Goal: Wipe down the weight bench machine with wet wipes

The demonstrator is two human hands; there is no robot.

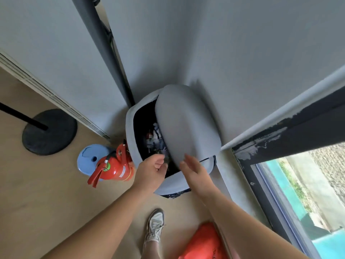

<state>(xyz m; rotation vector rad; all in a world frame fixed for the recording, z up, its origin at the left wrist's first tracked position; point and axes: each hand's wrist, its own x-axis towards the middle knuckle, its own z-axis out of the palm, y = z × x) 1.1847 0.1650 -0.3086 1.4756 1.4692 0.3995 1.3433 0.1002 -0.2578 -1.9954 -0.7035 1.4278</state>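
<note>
At far left, a black stanchion base [49, 131]; beside it, a red fire extinguisher [113, 169] on a blue stand [87, 157]. Centre, by the look of it, the disposal step of the wipe-down: left hand [152, 170] curled over the mouth of a grey swing-lid trash bin [130, 128], right hand [195, 170] flat-fingered against the tipped lid [186, 124], propping it open. Contents of the left fingers impossible to tell. Inside, crumpled white scraps [155, 128], possibly spent wet wipes, too blurred to confirm. No weight bench machine in view. Next, probably: letting go over the opening, easing the lid shut, fetching a fresh wipe. At right, a window [298, 193], cut off by the frame.
</note>
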